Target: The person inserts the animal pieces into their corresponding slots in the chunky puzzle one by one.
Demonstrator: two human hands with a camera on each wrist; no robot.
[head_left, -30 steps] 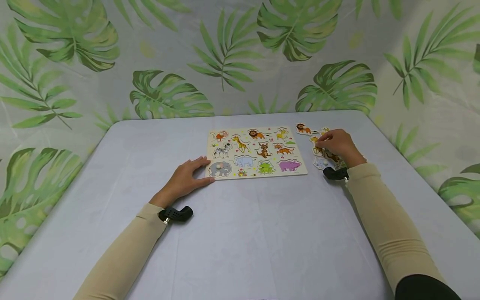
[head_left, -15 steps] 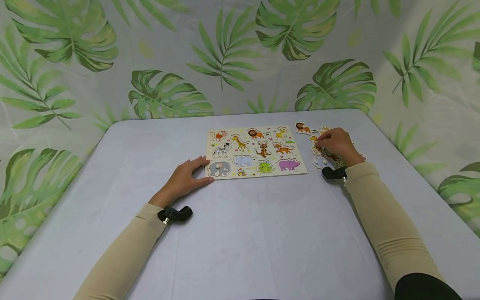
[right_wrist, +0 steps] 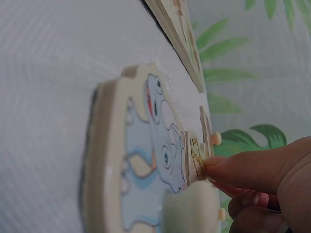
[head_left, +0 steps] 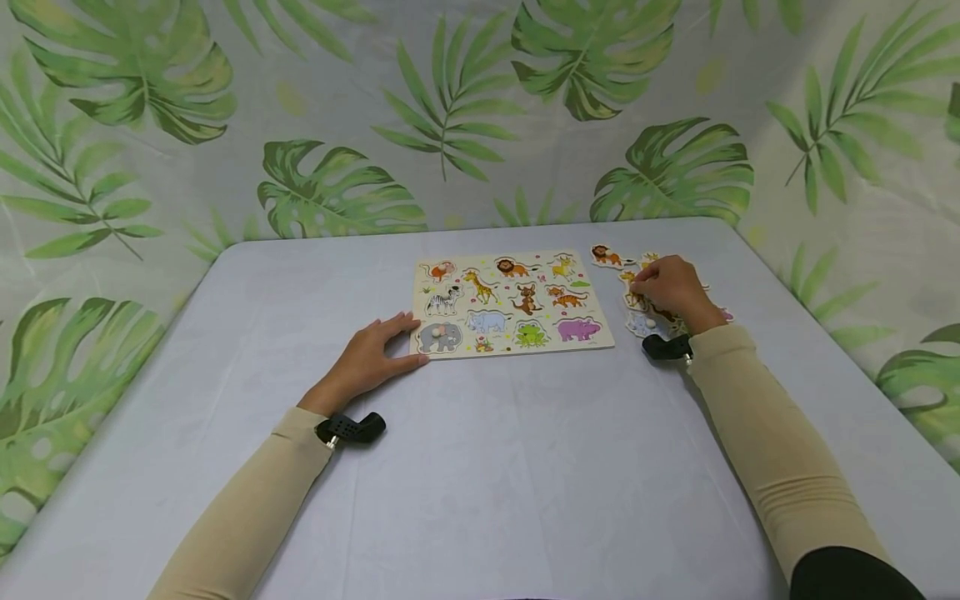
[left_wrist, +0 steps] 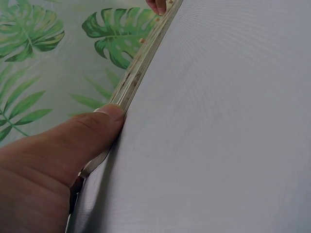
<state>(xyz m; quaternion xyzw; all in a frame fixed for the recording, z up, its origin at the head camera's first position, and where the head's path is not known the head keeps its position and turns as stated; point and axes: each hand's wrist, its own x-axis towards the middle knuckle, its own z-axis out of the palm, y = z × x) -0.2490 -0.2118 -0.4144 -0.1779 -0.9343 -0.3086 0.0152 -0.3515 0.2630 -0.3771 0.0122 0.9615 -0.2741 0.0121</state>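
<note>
A wooden animal puzzle board [head_left: 498, 340] lies flat on the table. My left hand [head_left: 367, 360] rests at its near left corner, fingers along the left side and thumb on the front edge; the left wrist view shows that thumb [left_wrist: 92, 131] against the board's rim. A grey elephant piece [head_left: 447, 337] with a knob sits in the board. To the right, my right hand [head_left: 677, 292] pinches a giraffe puzzle piece [head_left: 628, 287] among the loose pieces. In the right wrist view, a pale blue animal piece [right_wrist: 160, 145] with a white knob lies just in front of the fingertips.
At the far end of the loose pieces lies a lion piece [head_left: 606, 256]. Others are partly hidden under the right hand, with a purple one [head_left: 727, 315] showing beyond the wrist. White cloth covers the table [head_left: 480, 467], and a leaf-print curtain [head_left: 465, 108] hangs behind.
</note>
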